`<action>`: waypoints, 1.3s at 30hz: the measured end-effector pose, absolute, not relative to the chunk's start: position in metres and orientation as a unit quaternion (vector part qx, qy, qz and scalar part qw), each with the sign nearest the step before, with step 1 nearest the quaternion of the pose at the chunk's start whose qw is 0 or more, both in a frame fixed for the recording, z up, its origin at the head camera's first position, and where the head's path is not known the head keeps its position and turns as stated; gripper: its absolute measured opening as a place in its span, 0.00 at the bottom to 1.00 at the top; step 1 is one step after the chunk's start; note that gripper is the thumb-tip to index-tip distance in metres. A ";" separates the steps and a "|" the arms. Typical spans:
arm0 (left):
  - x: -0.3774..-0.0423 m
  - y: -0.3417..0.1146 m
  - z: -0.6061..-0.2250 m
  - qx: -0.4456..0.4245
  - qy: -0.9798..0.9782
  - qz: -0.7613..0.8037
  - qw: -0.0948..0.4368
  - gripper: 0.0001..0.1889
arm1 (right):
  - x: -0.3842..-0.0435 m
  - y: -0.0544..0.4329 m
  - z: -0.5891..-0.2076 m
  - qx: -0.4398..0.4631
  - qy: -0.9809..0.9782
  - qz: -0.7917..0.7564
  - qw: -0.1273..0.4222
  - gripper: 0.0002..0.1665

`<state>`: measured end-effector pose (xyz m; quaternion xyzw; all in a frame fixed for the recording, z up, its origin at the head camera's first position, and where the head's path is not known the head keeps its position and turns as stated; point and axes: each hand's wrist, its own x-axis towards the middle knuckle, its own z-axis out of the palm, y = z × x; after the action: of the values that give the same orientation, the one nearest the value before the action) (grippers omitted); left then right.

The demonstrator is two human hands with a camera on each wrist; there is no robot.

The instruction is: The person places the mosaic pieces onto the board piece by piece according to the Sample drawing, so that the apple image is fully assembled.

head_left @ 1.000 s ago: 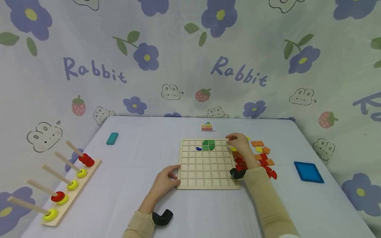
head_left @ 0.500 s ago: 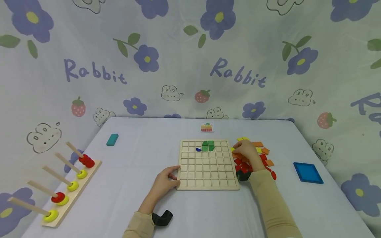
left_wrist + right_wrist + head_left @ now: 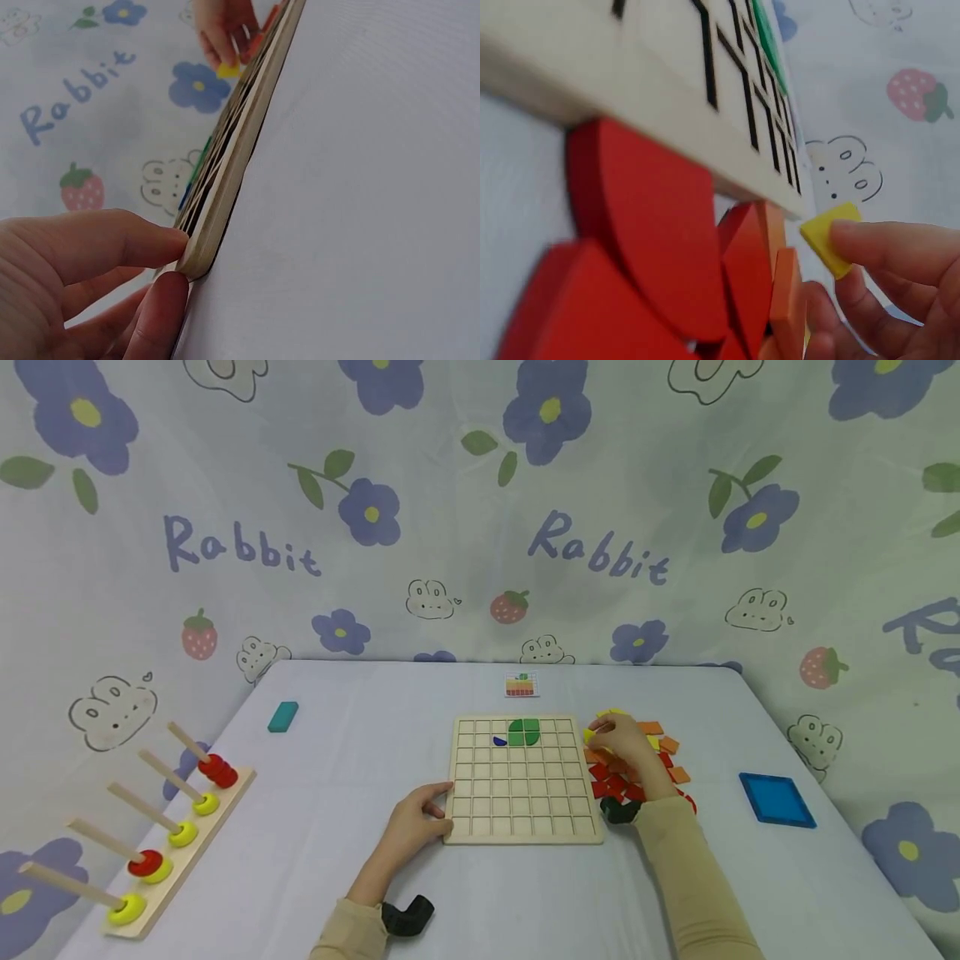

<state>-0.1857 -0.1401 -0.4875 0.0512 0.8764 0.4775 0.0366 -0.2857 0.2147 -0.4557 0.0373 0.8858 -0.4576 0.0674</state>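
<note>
A square wooden grid board [image 3: 522, 793] lies flat in the middle of the white table. Green pieces [image 3: 524, 732] and a dark blue half-round piece [image 3: 499, 742] sit near its far side. My left hand [image 3: 411, 818] holds the board's left edge by the near corner, between thumb and finger in the left wrist view. Beyond the board's right edge, my right hand [image 3: 624, 743] pinches a small yellow square tile [image 3: 829, 236] above a heap of loose pieces. Red pieces [image 3: 660, 232] and orange pieces [image 3: 786, 292] lie below it, partly hidden by the hand in the head view.
A small picture card [image 3: 522, 684] lies behind the board. At the far left is a teal block [image 3: 283, 717]; nearer stands a wooden peg rack [image 3: 191, 852] with red and yellow rings. On the right lies a blue tray [image 3: 777, 799].
My right hand has moved from the board's far right corner to the heap of pieces and holds a yellow tile there. The left hand stays at the board's edge.
</note>
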 end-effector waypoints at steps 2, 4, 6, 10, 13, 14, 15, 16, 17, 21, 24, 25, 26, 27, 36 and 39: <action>-0.185 -0.141 -0.487 0.049 0.876 0.478 0.036 0.31 | -0.286 0.211 -0.453 0.029 0.873 -0.484 0.061 0.18; -0.184 -0.142 -0.486 0.049 0.876 0.479 0.035 0.31 | -0.287 0.203 -0.450 0.022 0.849 -0.524 0.062 0.20; -0.183 -0.144 -0.486 0.046 0.875 0.480 0.036 0.31 | -0.286 0.190 -0.442 0.018 0.823 -0.563 0.073 0.21; -0.184 -0.145 -0.486 0.043 0.874 0.482 0.039 0.31 | -0.289 0.159 -0.437 0.013 0.767 -0.632 0.110 0.23; -0.186 -0.145 -0.486 0.048 0.875 0.480 0.040 0.31 | -0.296 0.137 -0.437 -0.004 0.750 -0.648 0.134 0.22; -0.187 -0.145 -0.486 0.050 0.875 0.480 0.040 0.31 | -0.297 0.130 -0.435 -0.014 0.749 -0.648 0.142 0.21; -0.188 -0.144 -0.486 0.052 0.875 0.479 0.038 0.31 | -0.297 0.122 -0.434 -0.023 0.749 -0.645 0.148 0.21; -0.188 -0.144 -0.486 0.053 0.875 0.481 0.037 0.31 | -0.299 0.115 -0.433 -0.033 0.750 -0.642 0.154 0.20; -0.188 -0.144 -0.486 0.056 0.874 0.482 0.035 0.31 | -0.299 0.108 -0.433 -0.040 0.755 -0.635 0.158 0.20; -0.188 -0.141 -0.488 0.061 0.871 0.486 0.035 0.31 | -0.301 0.086 -0.435 -0.061 0.773 -0.607 0.171 0.18; -0.187 -0.140 -0.489 0.063 0.870 0.488 0.040 0.31 | -0.302 0.072 -0.439 -0.072 0.793 -0.580 0.171 0.15; -0.187 -0.140 -0.490 0.064 0.870 0.488 0.041 0.31 | -0.303 0.067 -0.440 -0.077 0.800 -0.570 0.171 0.13; -0.187 -0.140 -0.489 0.064 0.870 0.487 0.042 0.31 | -0.303 0.063 -0.441 -0.083 0.810 -0.556 0.170 0.12; -0.186 -0.140 -0.489 0.065 0.870 0.487 0.041 0.31 | -0.304 0.059 -0.443 -0.092 0.820 -0.539 0.170 0.11; -0.185 -0.142 -0.486 0.066 0.869 0.488 0.040 0.30 | -0.308 0.033 -0.454 -0.165 0.871 -0.436 0.155 0.08; -0.184 -0.142 -0.487 0.070 0.867 0.491 0.043 0.30 | -0.307 0.030 -0.457 -0.177 0.887 -0.404 0.138 0.08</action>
<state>-0.1845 -0.1419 -0.4872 0.0703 0.8675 0.4906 0.0431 -0.3072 0.0302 -0.4566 -0.1775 0.8865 -0.4044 0.1379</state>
